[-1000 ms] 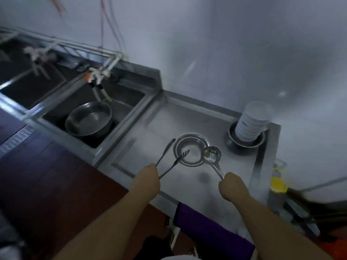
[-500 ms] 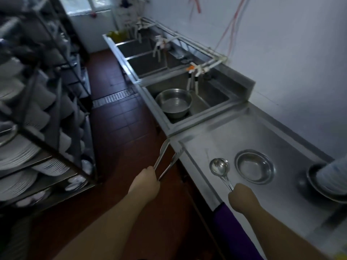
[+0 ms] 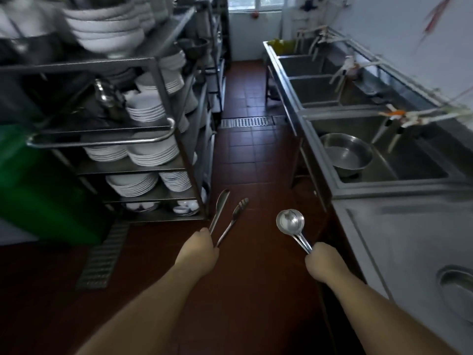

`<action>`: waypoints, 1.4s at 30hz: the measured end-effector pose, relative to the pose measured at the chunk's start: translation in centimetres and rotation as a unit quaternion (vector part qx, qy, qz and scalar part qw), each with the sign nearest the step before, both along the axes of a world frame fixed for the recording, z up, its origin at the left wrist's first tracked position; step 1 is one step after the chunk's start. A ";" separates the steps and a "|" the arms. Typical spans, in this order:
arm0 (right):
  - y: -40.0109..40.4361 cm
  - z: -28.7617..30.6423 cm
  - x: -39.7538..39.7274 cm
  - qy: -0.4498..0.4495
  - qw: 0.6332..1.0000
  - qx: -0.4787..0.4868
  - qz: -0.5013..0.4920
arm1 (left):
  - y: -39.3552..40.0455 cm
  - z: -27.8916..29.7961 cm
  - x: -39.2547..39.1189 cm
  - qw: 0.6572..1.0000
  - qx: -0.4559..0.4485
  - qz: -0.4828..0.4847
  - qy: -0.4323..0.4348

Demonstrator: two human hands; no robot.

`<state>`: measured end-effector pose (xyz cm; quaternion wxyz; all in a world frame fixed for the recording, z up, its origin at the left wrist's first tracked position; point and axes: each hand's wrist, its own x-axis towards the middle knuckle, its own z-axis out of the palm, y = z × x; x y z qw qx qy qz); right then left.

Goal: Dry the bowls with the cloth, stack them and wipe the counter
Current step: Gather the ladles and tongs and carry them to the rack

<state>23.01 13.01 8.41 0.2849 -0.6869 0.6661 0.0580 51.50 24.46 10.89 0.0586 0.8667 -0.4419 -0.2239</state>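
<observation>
Two hands out over the red floor, both busy: left hand (image 3: pixel 198 248) curled round the tongs (image 3: pixel 227 216), arms splayed toward 12 o'clock; right hand (image 3: pixel 323 262) gripping what looks like two nested ladles (image 3: pixel 290 222), bit blurry. Counter (image 3: pixel 399 239) sits at 3 o'clock, with a metal bowl (image 3: pixel 458 290) lying well right of that hand.
</observation>
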 end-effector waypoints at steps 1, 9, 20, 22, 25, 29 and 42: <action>0.5 0.3 2.2 -0.004 1.000 -0.002 0.011 | 0.9 0.0 1.8 1.000 0.000 0.010 0.000; 3.2 1.8 19.9 -0.018 0.995 -0.029 0.092 | 7.4 0.6 15.6 0.996 -0.039 0.083 -0.005; 4.7 4.2 42.6 -0.070 0.968 -0.037 0.238 | 14.1 1.4 31.2 0.974 -0.034 0.224 -0.016; 3.9 4.5 46.0 -0.080 0.961 -0.039 0.261 | 14.0 1.5 33.3 0.970 -0.027 0.239 -0.018; 1.7 4.8 50.9 -0.094 0.952 -0.039 0.290 | 12.5 1.9 36.7 0.965 -0.016 0.261 -0.017; -3.2 5.5 56.9 -0.107 0.942 -0.035 0.316 | 8.4 3.3 41.4 0.956 -0.015 0.291 -0.018; -16.7 9.1 72.1 -0.115 0.929 -0.051 0.349 | -2.5 5.8 54.4 0.935 -0.027 0.354 -0.023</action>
